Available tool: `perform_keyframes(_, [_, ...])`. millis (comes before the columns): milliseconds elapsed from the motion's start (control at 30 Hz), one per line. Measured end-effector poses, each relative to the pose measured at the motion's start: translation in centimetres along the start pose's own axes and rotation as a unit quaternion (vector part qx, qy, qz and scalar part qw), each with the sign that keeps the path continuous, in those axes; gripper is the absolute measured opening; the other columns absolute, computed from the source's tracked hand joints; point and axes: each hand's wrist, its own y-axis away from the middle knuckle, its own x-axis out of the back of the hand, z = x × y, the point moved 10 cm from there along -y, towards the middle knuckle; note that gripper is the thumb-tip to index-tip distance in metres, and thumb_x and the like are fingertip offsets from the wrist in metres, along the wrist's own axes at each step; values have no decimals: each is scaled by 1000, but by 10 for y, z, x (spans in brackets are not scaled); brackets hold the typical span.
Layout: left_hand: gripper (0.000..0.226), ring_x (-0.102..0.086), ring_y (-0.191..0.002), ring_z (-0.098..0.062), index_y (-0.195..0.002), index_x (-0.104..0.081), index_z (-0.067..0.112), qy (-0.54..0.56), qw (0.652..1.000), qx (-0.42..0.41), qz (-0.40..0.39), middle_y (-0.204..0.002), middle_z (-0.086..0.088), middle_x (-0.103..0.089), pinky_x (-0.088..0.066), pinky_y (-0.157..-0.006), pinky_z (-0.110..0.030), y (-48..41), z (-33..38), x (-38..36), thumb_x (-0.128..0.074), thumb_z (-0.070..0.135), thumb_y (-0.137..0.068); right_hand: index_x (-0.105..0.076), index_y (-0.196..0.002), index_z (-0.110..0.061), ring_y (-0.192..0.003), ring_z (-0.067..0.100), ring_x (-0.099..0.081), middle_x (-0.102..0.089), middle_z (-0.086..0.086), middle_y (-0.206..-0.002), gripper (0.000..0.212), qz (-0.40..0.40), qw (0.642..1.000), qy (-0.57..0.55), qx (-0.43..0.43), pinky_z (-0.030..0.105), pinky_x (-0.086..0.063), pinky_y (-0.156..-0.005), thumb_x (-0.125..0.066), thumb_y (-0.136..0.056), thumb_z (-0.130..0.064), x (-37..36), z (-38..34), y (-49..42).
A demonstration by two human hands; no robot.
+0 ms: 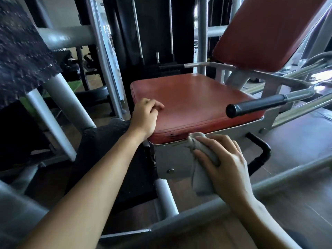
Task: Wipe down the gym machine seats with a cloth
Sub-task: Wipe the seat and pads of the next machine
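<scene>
Gripping 1 cloth (pixel 202 178) w/ right hand (pixel 228 164) fingers, left hand (pixel 144 117) relaxed on 1 seat (pixel 194 97)

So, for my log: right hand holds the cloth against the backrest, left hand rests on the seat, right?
No: the head view shows the right hand holding the cloth against the seat's front edge, not the backrest; the left hand rests on the seat.

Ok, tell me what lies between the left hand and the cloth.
Head view: only the scuffed red front edge of the seat, between the left hand on its corner and the cloth the right hand grips.
</scene>
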Motion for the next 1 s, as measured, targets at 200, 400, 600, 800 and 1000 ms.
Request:
perform_keyframes(200, [36,-57,-113,-17,-99,-73,13,43,999,-5,5,-113,-4,-57,-35,-94,-6,-1,-2,-3,-41,-4,-98,-73,-114,-31,-106,14,-55,-60,-12,-121,28,68,997,-17,-42,5,-33,-89,-77,-86,-29,-18,4,-3])
perform_keyframes(400, [37,-52,-103,-10,-99,-74,10,50,998,-14,29,-107,-2,-56,-31,-83,3,-7,-6,-1,-41,-5,-97,-78,-103,-28,-96,18,-60,-66,-7,-108,15,151,986,-55,-38,16,-42,-83,-76,-89,-29,-37,-11,-16])
perform_keyframes(600, [37,-51,-89,7,-97,-75,11,75,996,-4,42,-94,16,-51,-33,-79,0,-7,-11,0,-41,-5,-95,-80,-98,-15,-85,23,-63,-68,3,-99,10,211,975,-67,7,21,-49,-79,-79,-89,-19,-62,-33,0])
perform_keyframes(800, [38,-51,-83,19,-95,-76,14,104,993,24,44,-97,19,-54,-35,-76,-5,-6,-18,-1,-42,-3,-95,-77,-108,-16,-90,20,-66,-69,0,-100,21,225,973,-52,-21,34,-54,-80,-79,-89,-24,-31,13,-8])
perform_keyframes(1000, [39,-50,-80,21,-91,-75,16,96,994,15,52,-94,19,-54,-33,-75,-3,-7,-17,0,-41,-4,-93,-77,-104,-7,-85,24,-66,-70,4,-94,20,189,974,-122,19,38,-55,-76,-78,-90,-21,-73,-38,-2])
